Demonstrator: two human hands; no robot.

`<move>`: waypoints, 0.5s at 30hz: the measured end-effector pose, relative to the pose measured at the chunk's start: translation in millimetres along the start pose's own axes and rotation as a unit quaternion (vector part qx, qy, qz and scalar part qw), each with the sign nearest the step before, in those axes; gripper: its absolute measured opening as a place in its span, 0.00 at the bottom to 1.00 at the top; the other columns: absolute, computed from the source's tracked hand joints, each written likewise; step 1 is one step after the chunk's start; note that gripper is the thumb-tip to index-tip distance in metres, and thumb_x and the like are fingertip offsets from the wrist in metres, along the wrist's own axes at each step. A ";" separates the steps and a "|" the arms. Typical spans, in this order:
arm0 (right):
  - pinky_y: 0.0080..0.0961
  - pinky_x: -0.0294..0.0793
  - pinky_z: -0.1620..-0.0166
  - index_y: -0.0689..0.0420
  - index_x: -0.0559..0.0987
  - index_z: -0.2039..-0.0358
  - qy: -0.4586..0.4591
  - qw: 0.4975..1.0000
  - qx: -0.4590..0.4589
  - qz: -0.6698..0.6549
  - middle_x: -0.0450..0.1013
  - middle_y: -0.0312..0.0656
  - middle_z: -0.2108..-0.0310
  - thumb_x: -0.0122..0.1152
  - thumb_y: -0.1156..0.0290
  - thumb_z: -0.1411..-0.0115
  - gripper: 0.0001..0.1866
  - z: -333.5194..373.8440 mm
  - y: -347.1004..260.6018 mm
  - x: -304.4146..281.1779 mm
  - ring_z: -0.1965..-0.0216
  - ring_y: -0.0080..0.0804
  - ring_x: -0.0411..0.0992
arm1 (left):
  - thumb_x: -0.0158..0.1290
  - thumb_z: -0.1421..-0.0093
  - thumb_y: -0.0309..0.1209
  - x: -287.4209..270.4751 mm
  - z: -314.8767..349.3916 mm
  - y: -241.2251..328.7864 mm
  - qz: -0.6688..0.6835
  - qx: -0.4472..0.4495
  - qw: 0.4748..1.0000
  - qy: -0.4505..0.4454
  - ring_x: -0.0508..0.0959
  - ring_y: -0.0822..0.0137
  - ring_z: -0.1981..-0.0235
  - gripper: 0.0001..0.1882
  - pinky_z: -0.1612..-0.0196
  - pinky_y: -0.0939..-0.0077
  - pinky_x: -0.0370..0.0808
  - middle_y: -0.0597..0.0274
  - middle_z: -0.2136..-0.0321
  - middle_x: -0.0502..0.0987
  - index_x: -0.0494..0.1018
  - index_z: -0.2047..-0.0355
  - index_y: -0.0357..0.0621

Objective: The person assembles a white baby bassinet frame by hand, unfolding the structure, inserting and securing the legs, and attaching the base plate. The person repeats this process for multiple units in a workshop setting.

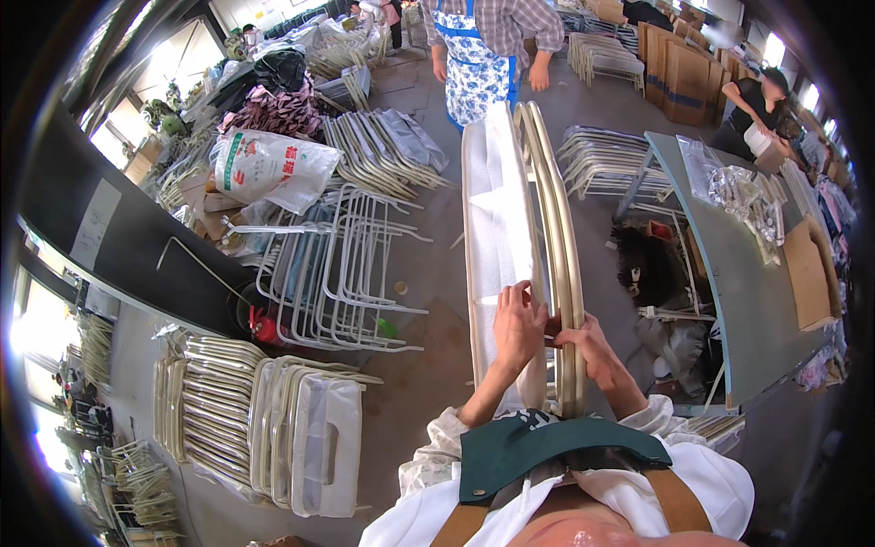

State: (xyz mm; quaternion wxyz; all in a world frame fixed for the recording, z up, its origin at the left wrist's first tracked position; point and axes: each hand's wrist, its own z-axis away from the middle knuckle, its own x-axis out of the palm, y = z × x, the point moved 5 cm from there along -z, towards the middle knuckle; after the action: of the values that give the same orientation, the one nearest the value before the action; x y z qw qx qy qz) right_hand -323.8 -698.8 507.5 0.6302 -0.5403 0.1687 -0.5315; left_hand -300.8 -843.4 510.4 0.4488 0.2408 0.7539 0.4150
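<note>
Directly before me stands a long white panel (pixel 498 219), with curved cream metal tubes (pixel 567 246) running along its right side, seemingly parts of one folded piece of furniture. My left hand (pixel 518 330) bends its fingers over the panel's right edge, near the tubes. My right hand (pixel 588 348) is closed around the tubes from the right, some fingers reaching into the gap toward the left hand. What lies between the fingertips is hidden.
A person in a blue-and-white floral apron (pixel 478 59) stands beyond the panel. Stacked tube frames (pixel 214 410) stand at lower left, white wire-like racks (pixel 365 264) above them. A grey-green table (pixel 720 246) is on the right. A red fire extinguisher (pixel 264 325) sits left.
</note>
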 end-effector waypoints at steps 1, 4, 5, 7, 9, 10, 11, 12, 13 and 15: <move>0.36 0.77 0.51 0.65 0.71 0.60 0.003 1.000 -0.002 0.002 0.75 0.48 0.59 0.54 0.87 0.55 0.19 -0.3 0.1 -1.7 0.56 0.41 0.76 | 0.60 0.46 0.33 2.8 -3.6 4.6 -0.002 -0.020 1.000 -0.020 0.74 0.53 0.58 0.25 0.55 0.62 0.71 0.52 0.61 0.73 0.68 0.50 0.37; 0.36 0.77 0.50 0.66 0.71 0.58 0.005 1.000 0.001 -0.009 0.74 0.48 0.60 0.54 0.87 0.56 0.20 -3.5 5.8 -8.5 0.56 0.41 0.76 | 0.58 0.47 0.30 21.0 -17.7 -1.5 -0.033 -0.015 0.999 0.004 0.75 0.50 0.59 0.24 0.57 0.60 0.72 0.50 0.64 0.74 0.67 0.50 0.37; 0.36 0.77 0.50 0.66 0.70 0.58 0.007 1.000 0.004 -0.015 0.74 0.48 0.60 0.54 0.87 0.56 0.21 -4.2 8.1 -11.3 0.57 0.41 0.76 | 0.58 0.47 0.29 29.0 -23.8 -8.8 -0.046 -0.002 0.999 0.024 0.76 0.49 0.60 0.24 0.58 0.59 0.73 0.49 0.66 0.74 0.67 0.51 0.36; 0.36 0.78 0.52 0.66 0.71 0.60 0.006 0.999 -0.006 -0.033 0.74 0.49 0.61 0.55 0.87 0.55 0.18 -5.2 8.9 -12.9 0.59 0.41 0.76 | 0.57 0.50 0.28 43.9 -40.9 -25.2 0.031 -0.048 0.998 -0.036 0.76 0.45 0.64 0.22 0.60 0.57 0.73 0.47 0.71 0.75 0.68 0.54 0.35; 0.36 0.79 0.54 0.66 0.71 0.61 0.005 0.999 -0.003 -0.044 0.74 0.49 0.62 0.55 0.87 0.55 0.17 -1.9 13.0 -10.7 0.60 0.40 0.76 | 0.54 0.53 0.25 54.1 -46.1 -46.2 0.103 -0.074 0.991 -0.053 0.75 0.41 0.73 0.16 0.65 0.56 0.73 0.42 0.77 0.75 0.69 0.63 0.32; 0.36 0.79 0.53 0.66 0.71 0.61 0.012 0.999 -0.005 -0.042 0.74 0.49 0.62 0.55 0.87 0.55 0.17 0.3 11.0 -14.8 0.60 0.40 0.76 | 0.51 0.55 0.25 58.3 -47.0 -44.2 0.102 -0.094 0.988 -0.072 0.73 0.50 0.76 0.12 0.67 0.61 0.72 0.45 0.78 0.74 0.68 0.68 0.31; 0.36 0.79 0.53 0.65 0.71 0.61 0.018 0.999 -0.007 -0.041 0.74 0.50 0.62 0.55 0.87 0.55 0.17 0.9 7.2 -18.1 0.60 0.40 0.76 | 0.50 0.55 0.24 62.7 -41.1 -42.6 0.165 -0.108 0.978 -0.066 0.72 0.55 0.76 0.12 0.68 0.62 0.71 0.48 0.79 0.73 0.68 0.69 0.31; 0.36 0.78 0.52 0.66 0.71 0.60 0.017 0.999 -0.009 -0.031 0.74 0.50 0.61 0.55 0.85 0.55 0.18 3.3 6.4 -19.7 0.59 0.40 0.76 | 0.50 0.56 0.24 67.4 -32.5 -43.1 0.226 -0.127 0.964 -0.065 0.70 0.60 0.76 0.11 0.69 0.64 0.70 0.50 0.81 0.71 0.67 0.70 0.31; 0.36 0.77 0.50 0.66 0.71 0.58 0.016 1.000 -0.011 -0.022 0.74 0.50 0.61 0.56 0.83 0.55 0.19 5.8 5.0 -20.8 0.59 0.41 0.76 | 0.48 0.57 0.22 72.7 -33.1 -43.4 0.266 -0.149 0.949 -0.078 0.68 0.67 0.75 0.11 0.71 0.70 0.68 0.57 0.80 0.70 0.68 0.70 0.32; 0.36 0.76 0.48 0.67 0.70 0.56 0.014 1.000 -0.016 -0.021 0.75 0.51 0.60 0.57 0.81 0.55 0.21 9.2 1.2 -22.8 0.58 0.41 0.76 | 0.47 0.57 0.19 76.7 -33.1 -40.3 0.325 -0.153 0.930 -0.076 0.68 0.69 0.74 0.12 0.73 0.73 0.66 0.60 0.78 0.71 0.69 0.69 0.33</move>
State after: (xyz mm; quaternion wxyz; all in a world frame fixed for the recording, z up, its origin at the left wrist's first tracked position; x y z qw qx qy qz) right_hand -324.6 -675.0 501.5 0.6079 -0.5462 0.1739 -0.5494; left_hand -366.3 -822.3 448.3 0.3770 0.4319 0.5254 0.6287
